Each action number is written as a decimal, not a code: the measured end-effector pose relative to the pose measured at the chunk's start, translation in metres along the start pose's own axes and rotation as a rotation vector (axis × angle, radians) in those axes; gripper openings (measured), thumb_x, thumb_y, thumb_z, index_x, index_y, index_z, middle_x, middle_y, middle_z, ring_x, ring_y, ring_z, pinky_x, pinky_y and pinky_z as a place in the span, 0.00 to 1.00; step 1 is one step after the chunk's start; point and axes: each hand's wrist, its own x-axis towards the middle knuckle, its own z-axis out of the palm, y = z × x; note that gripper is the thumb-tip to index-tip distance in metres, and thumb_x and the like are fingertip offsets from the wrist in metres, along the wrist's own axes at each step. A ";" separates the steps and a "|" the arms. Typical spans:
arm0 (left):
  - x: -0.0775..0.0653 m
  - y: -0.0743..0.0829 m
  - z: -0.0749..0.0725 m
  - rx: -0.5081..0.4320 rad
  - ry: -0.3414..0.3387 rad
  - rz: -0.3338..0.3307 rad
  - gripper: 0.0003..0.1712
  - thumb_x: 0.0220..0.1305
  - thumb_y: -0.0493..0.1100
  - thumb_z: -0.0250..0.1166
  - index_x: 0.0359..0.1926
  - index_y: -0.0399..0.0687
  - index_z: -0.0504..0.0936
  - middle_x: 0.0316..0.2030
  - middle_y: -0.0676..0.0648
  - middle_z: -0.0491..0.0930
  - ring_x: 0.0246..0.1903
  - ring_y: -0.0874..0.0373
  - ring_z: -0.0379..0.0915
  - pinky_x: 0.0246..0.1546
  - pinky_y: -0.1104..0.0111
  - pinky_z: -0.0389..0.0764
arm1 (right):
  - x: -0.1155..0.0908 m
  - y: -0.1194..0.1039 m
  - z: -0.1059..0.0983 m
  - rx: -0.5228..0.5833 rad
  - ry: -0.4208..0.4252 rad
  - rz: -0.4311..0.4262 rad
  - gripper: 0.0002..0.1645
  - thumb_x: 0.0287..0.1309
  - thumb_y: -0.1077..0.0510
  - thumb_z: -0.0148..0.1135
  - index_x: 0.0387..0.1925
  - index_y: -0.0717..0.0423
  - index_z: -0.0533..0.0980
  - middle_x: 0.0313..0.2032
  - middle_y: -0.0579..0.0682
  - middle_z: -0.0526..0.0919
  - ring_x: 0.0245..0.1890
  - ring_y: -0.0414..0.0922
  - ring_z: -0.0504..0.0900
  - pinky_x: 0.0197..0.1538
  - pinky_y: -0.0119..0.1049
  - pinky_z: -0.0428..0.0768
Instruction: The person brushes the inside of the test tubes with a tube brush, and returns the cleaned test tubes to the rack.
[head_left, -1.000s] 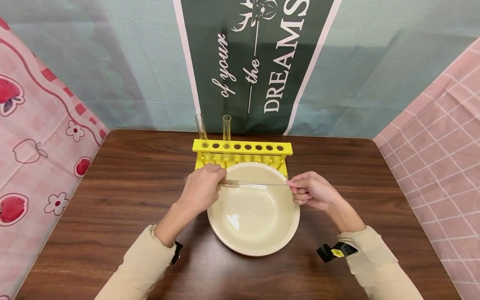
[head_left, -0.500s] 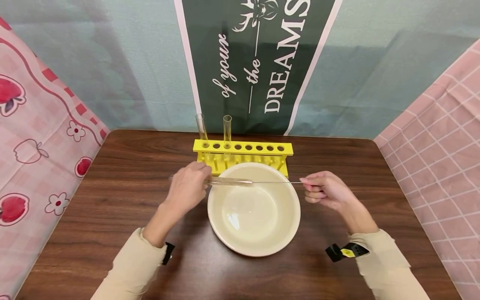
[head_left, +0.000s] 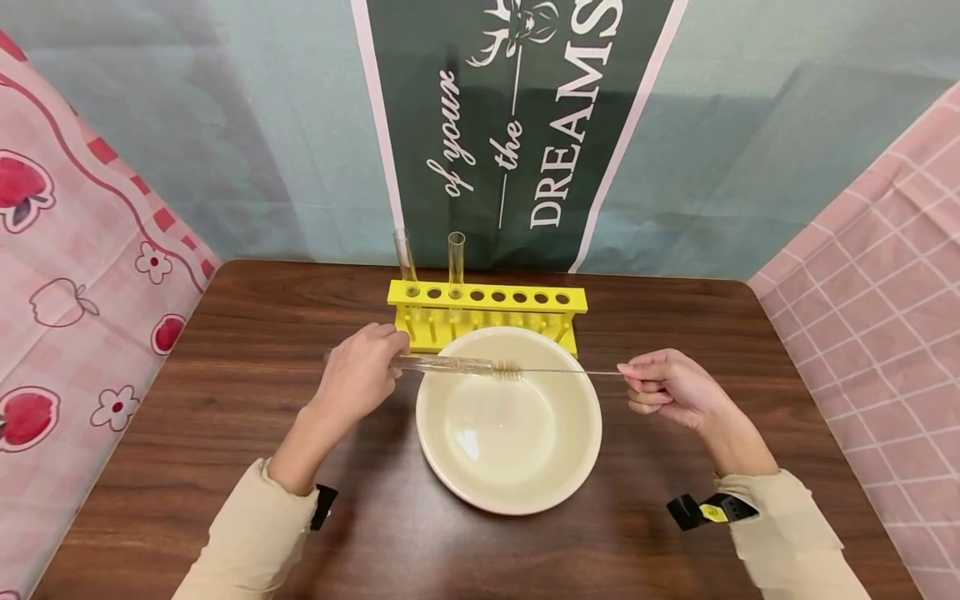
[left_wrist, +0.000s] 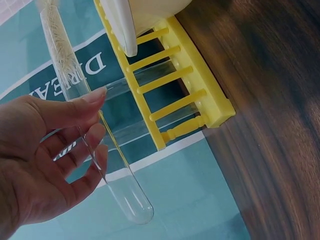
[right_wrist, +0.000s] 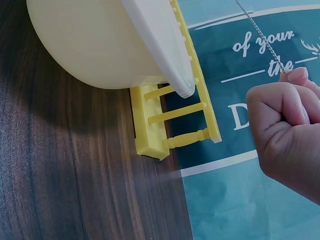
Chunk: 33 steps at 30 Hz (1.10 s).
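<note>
My left hand [head_left: 362, 367] grips a clear glass test tube [left_wrist: 131, 197] around its middle, held level above the cream basin [head_left: 510, 496]. The tube's rounded end points left and its mouth points right. Pale bristles of a test tube brush [head_left: 508, 371] sit partly inside the tube, and some stick out at the mouth. My right hand [head_left: 675, 385] pinches the thin twisted wire handle [right_wrist: 262, 35] of that brush, right of the basin. In the left wrist view the bristles [left_wrist: 61, 47] fill the tube's mouth half.
Behind the basin stands a yellow test tube rack [head_left: 487, 297]. Two glass test tubes, one at the left end [head_left: 405, 260] and another [head_left: 456, 262] near it, stand in its holes. Everything rests on a dark wooden table [head_left: 247, 400], with fabric hangings around it.
Both hands have moved apart, the left one leftward with the tube and the right one rightward with the wire. Part of the bristles now shows outside the tube's mouth.
</note>
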 end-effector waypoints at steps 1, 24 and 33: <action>0.000 -0.001 0.000 0.000 -0.002 -0.003 0.15 0.37 0.25 0.70 0.26 0.44 0.76 0.25 0.50 0.73 0.29 0.53 0.70 0.25 0.62 0.73 | 0.000 0.000 0.000 0.000 0.000 0.000 0.24 0.65 0.73 0.31 0.22 0.64 0.73 0.13 0.50 0.46 0.11 0.41 0.42 0.18 0.32 0.45; -0.010 -0.016 -0.004 0.012 -0.034 -0.075 0.13 0.39 0.23 0.67 0.26 0.43 0.78 0.25 0.48 0.75 0.30 0.51 0.72 0.25 0.60 0.74 | -0.014 0.002 -0.014 0.095 -0.083 -0.023 0.28 0.64 0.74 0.23 0.26 0.67 0.73 0.14 0.50 0.45 0.11 0.40 0.42 0.19 0.32 0.45; -0.016 -0.026 -0.011 0.072 0.009 -0.084 0.13 0.39 0.22 0.65 0.28 0.40 0.79 0.26 0.45 0.75 0.30 0.48 0.73 0.24 0.59 0.74 | -0.025 -0.003 -0.021 0.154 -0.098 -0.053 0.28 0.65 0.73 0.23 0.26 0.67 0.74 0.17 0.49 0.52 0.11 0.40 0.42 0.20 0.32 0.46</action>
